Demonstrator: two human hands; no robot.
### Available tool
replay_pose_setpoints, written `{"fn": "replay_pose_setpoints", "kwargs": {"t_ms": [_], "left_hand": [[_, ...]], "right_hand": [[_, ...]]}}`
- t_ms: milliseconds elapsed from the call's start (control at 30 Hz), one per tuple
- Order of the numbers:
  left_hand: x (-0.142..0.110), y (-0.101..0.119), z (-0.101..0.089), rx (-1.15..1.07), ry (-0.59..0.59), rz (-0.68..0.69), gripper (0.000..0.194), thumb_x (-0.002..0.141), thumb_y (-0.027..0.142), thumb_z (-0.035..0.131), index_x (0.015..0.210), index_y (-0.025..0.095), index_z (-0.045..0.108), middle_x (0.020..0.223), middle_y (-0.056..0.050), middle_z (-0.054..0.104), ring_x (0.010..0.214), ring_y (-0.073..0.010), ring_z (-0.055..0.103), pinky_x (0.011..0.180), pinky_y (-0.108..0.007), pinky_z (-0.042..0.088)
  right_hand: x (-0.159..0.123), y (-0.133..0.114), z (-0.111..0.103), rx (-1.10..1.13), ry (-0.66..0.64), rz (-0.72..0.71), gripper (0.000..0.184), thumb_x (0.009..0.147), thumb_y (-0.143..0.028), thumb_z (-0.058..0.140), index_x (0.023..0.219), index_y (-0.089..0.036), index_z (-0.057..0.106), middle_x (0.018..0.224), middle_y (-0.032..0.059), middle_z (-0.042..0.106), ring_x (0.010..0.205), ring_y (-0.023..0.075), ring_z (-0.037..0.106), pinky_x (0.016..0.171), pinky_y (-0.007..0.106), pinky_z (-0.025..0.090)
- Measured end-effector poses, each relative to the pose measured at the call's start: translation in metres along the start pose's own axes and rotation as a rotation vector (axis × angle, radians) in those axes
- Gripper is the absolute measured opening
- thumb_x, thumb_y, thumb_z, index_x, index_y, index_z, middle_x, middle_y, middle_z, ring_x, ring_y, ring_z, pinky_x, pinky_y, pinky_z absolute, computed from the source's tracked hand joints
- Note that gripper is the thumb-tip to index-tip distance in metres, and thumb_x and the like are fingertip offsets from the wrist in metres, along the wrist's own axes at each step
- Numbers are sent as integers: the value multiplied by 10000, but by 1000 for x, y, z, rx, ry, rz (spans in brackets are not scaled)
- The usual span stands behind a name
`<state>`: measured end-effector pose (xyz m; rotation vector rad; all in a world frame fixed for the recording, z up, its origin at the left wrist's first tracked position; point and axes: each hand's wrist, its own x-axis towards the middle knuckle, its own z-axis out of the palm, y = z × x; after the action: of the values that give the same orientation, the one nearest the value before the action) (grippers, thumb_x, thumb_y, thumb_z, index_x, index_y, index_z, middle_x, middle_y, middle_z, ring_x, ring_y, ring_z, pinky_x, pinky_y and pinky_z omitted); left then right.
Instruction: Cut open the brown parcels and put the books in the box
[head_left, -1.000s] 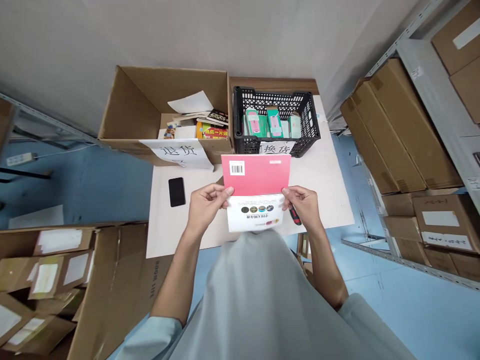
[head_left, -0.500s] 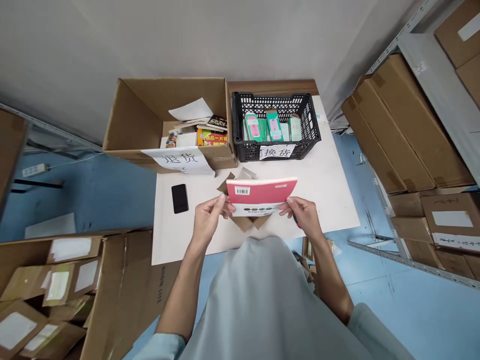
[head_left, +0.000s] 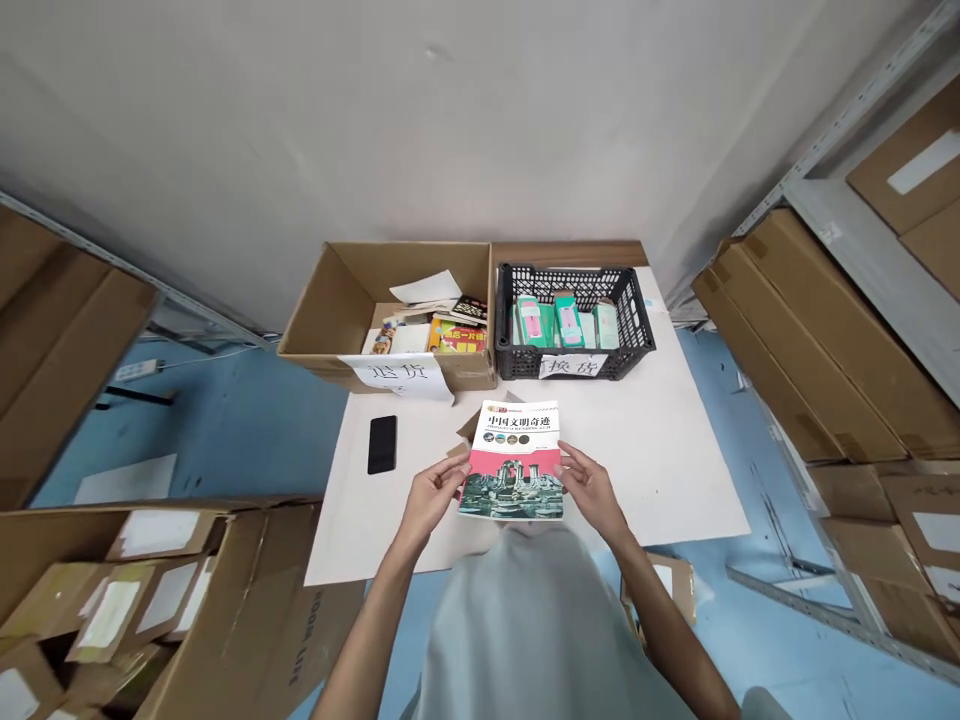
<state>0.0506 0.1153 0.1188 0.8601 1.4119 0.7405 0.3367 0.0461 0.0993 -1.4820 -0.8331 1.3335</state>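
Between my two hands is a book [head_left: 513,462] with a white and pink cover, Chinese title and a picture of stone ruins, its front facing up. My left hand [head_left: 435,492] pinches its left edge, and my right hand [head_left: 592,487] grips the right edge. Beneath and behind the book lies torn brown cardboard packaging [head_left: 470,424], mostly hidden. The book is above the near part of the white table [head_left: 660,470]. To the left of my left hand a black phone [head_left: 382,444] lies flat on the table.
An open cardboard box [head_left: 330,310] with books and papers stands at the back left of the table. Beside it is a black plastic crate [head_left: 637,320] holding several green boxes. A large carton [head_left: 262,580] of parcels stands at lower left; shelves with boxes [head_left: 810,340] are on the right.
The book has been turned over from its pink back to its front cover, now lying tilted toward me. Both hands still hold its sides. The camera view has tipped upward.
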Motion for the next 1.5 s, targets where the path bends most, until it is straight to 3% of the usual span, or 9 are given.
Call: {"fn": "replay_pose_setpoints", "kwargs": {"t_ms": [200,333,533,633,733,900,1000,1233,1500], "left_hand": [[23,60,-29,-6,39,212,768,698,476,876,1395,157,846,1159,-141,861,580,-95,523,507,-239,362],[48,123,-47,4,113,430,743,811,492,836,1489,190,800,1229,-135,848,597,-93,546,524,-241,427],[119,187,-84,83,342,739,750,911,572,856,1514,140,742,1498,-201,765,1227,-333,793,997,-442,698],[144,157,-102,160,384,695,704,937,543,816,1509,140,743,1550,-209,744,1396,-373,745,1206,-508,602],[153,88,-106,210,312,525,688,897,563,798,1423,121,780,1488,-215,781,1410,-394,737,1264,-542,548],[147,-27,-76,266,116,180,721,816,678,829,1267,116,820,1475,-266,776,1377,-429,750,1224,-560,565],[145,-62,-48,290,76,135,735,792,665,857,1272,109,820,1509,-284,752,1366,-435,754,1193,-547,583],[148,-77,-5,451,-14,186,548,888,484,757,1329,163,811,1427,-163,824,1363,-359,762,1232,-469,560],[111,-92,-6,691,24,163,472,969,389,618,1363,186,781,1448,-171,801,1231,-374,793,1135,-480,576]], "right_hand": [[75,-59,40,44,-89,-242,867,925,-712,841,1610,-202,688,1295,165,864,1168,324,840,1071,481,685],[139,-131,71,-6,-95,-444,860,923,-767,829,1556,-193,735,1459,176,811,1376,346,772,1201,494,627],[212,-202,113,-170,-172,-485,752,1029,-742,688,1527,-183,757,1495,166,800,1239,313,811,1077,496,687],[208,-168,104,-231,-237,-481,709,1000,-752,726,1435,-198,806,1467,170,814,1237,320,820,1125,519,658],[173,-93,68,-309,-181,-398,697,947,-780,766,1319,-197,853,1442,185,825,1371,353,772,1228,533,591],[79,42,-9,-447,232,3,932,844,-918,710,1374,-155,791,1553,285,732,1381,400,758,1128,542,650],[24,92,-32,-417,241,162,949,816,-943,692,1337,-154,769,1362,283,801,1269,388,807,995,525,705],[-25,110,-2,-335,-14,306,660,1014,-809,611,1121,-182,789,1097,151,859,1030,272,862,902,399,703],[-21,107,19,-615,128,340,203,1063,-382,714,1009,-213,811,1161,120,895,1125,280,855,1023,349,616]]}}
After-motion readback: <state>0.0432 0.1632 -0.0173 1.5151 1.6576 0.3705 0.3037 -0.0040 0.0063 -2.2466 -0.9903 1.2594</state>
